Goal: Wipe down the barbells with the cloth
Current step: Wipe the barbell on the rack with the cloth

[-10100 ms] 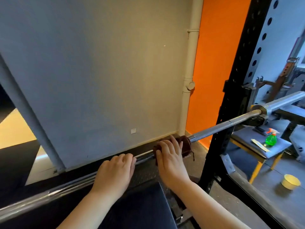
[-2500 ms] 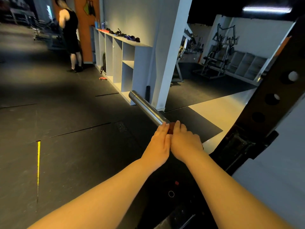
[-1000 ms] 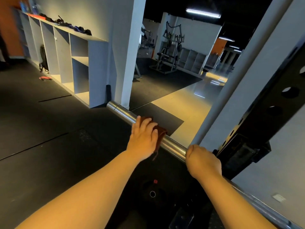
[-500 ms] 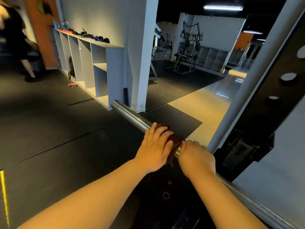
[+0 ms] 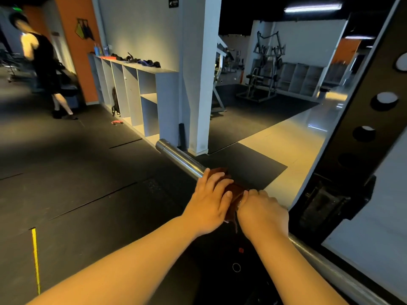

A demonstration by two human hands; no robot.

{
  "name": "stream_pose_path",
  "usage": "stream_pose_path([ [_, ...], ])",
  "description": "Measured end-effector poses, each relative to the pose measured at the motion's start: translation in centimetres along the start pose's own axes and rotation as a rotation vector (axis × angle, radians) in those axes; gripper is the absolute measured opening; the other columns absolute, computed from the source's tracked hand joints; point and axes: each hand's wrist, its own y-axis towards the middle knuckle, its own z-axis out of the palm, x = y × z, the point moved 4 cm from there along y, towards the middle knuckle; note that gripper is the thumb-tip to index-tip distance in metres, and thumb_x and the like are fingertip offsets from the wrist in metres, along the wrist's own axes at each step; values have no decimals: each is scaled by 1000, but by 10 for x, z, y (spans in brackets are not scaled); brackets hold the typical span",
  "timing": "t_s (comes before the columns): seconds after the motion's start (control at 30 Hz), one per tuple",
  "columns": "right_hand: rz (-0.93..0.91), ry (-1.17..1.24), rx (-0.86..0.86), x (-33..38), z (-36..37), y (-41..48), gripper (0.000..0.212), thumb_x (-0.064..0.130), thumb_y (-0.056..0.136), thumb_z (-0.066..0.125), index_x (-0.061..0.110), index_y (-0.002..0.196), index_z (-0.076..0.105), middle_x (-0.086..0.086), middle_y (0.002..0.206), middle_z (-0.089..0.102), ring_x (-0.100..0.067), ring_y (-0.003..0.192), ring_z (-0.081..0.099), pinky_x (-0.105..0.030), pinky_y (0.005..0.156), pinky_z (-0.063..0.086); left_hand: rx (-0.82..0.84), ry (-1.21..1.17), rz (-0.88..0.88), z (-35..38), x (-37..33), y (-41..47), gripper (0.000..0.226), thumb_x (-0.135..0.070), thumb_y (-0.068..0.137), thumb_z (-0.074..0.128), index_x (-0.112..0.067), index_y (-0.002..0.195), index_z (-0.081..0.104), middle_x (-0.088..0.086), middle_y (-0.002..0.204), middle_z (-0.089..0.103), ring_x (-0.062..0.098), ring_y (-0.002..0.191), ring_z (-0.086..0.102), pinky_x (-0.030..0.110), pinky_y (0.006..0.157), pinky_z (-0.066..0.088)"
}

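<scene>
A steel barbell (image 5: 180, 159) runs from its bare sleeve end at centre down to the lower right, resting in a black rack. A dark brown cloth (image 5: 233, 193) is wrapped over the sleeve. My left hand (image 5: 209, 203) lies on the cloth, fingers curled over it and the bar. My right hand (image 5: 263, 213) is closed around the bar right beside the cloth, touching the left hand. The part of the bar under both hands is hidden.
The black rack upright (image 5: 361, 137) with round holes stands close on the right. A white pillar (image 5: 196, 73) and open white shelves (image 5: 136, 89) stand beyond the bar's end. A person (image 5: 46, 69) in black stands far left on the dark rubber floor (image 5: 72, 183).
Over the last second my left hand slid the cloth back along the sleeve toward my right hand, and the two hands now touch. The view has swung left, showing the person again.
</scene>
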Motion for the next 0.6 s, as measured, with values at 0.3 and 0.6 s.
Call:
stream_pose_path([
  [0.3, -12, -21, 34, 0, 5, 1, 36, 39, 99, 52, 16, 126, 53, -6, 114, 58, -25, 98, 61, -35, 71, 45, 103, 427, 87, 18, -1, 16, 60, -42, 91, 67, -14, 142, 53, 4, 155, 42, 31, 154, 14, 65, 122, 7],
  [0.6, -20, 6, 3, 1, -1, -4, 35, 32, 108, 31, 16, 133, 49, -8, 126, 57, -27, 110, 60, -37, 82, 49, 12, 98, 109, -14, 15, 7, 46, -51, 108, 23, -39, 151, 36, -15, 161, 24, 12, 156, -7, 31, 121, -13],
])
